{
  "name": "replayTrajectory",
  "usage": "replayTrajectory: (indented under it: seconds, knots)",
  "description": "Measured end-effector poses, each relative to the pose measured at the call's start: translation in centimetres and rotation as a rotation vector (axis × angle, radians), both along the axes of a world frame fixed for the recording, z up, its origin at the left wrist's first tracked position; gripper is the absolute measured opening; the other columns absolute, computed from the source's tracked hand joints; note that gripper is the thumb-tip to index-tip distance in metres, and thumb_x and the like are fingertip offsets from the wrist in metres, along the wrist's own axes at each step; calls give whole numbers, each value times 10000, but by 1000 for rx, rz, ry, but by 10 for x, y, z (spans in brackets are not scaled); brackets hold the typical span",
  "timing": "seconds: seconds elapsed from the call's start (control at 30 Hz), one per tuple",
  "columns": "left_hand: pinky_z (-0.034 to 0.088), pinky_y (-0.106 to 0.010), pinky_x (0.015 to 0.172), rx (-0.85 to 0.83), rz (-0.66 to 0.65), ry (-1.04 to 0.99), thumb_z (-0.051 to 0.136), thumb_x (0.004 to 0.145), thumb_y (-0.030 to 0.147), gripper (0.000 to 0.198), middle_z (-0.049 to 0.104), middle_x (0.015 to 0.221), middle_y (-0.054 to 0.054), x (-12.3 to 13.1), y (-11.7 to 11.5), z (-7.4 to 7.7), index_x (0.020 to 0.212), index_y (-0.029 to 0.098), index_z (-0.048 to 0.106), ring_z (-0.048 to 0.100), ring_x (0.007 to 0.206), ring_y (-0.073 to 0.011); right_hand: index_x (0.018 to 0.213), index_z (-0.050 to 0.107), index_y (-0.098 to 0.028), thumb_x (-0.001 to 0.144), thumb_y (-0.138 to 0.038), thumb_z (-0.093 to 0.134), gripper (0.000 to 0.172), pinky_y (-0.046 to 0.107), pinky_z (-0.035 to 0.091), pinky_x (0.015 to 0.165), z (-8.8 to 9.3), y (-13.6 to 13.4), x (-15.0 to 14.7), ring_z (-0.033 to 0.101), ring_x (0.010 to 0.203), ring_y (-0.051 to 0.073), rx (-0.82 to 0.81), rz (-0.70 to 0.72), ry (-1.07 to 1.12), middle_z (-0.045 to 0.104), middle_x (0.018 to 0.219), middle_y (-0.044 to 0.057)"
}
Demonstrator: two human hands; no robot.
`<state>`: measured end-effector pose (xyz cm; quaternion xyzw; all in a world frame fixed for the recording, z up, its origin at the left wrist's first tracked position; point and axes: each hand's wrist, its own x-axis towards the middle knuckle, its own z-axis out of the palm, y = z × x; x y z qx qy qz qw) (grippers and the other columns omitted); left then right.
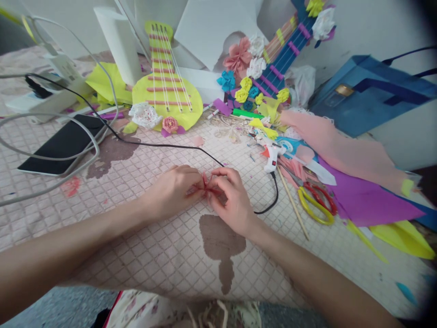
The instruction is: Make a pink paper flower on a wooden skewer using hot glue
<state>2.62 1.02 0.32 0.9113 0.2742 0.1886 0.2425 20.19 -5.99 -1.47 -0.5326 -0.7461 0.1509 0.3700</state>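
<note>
Both hands meet near the middle of the quilted pink cover, fingertips pinched together on a small red paper piece. The left hand grips it from the left with fingers curled tight. The right hand closes on it from the right, thumb and forefinger pressed to the paper. The piece is mostly hidden between the fingers, so its shape cannot be told.

A black cable runs from the far left across the cover, passes just behind the hands and loops round to a white glue gun lying near the right hand. Farther right lie a thin wooden stick, scissors with yellow and red handles, and loose sheets of purple paper and pink paper.

At the far edge a yellow paper guitar lies flat, and a blue paper guitar trimmed with paper flowers leans beside it. A dark phone rests near the left edge, with grey cords lying across it.
</note>
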Motion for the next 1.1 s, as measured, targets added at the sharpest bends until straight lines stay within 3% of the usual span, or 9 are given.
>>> replayTrajectory:
  seconds: [1.1]
  knots:
    - [459,-312,758,17,-73,-44,500,867,183,136,617,811,-43,-3,4,-1,804,149,616,576,838,-174,912,520,-214,822,-111,526,137,382,456,856,1,2,-1,510,982,207,-10,16,-87,554,1000,63]
